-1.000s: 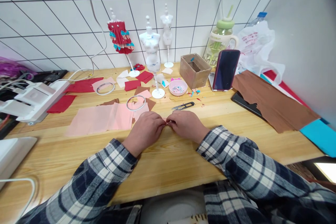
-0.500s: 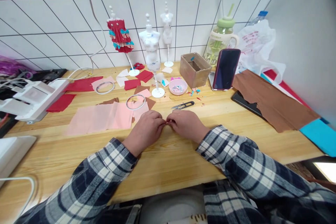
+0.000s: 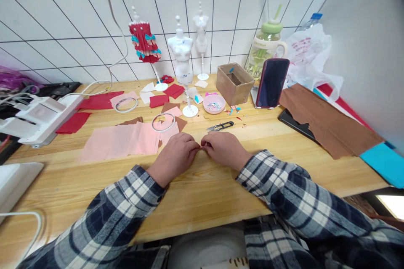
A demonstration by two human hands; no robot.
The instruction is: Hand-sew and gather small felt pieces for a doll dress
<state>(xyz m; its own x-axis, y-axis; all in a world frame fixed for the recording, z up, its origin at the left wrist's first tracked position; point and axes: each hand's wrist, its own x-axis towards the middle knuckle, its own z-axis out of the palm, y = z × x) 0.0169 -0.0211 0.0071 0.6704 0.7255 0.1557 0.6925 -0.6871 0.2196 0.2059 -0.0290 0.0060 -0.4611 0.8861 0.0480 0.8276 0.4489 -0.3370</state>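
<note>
My left hand and my right hand meet fingertip to fingertip above the wooden table, both closed in a pinch. Whatever lies between the fingertips is too small and too covered to name. Just beyond my right hand lies a pair of thread snips. Left of my left hand are a pale pink cloth and a metal ring resting on pink and brown scraps. A pink bowl holding small shiny bits stands farther back.
White dress forms stand at the back, one wearing a red ruffled dress. A cardboard box, a propped phone and a green-lidded jug are to their right. Brown fabric lies at right, a white power strip at left.
</note>
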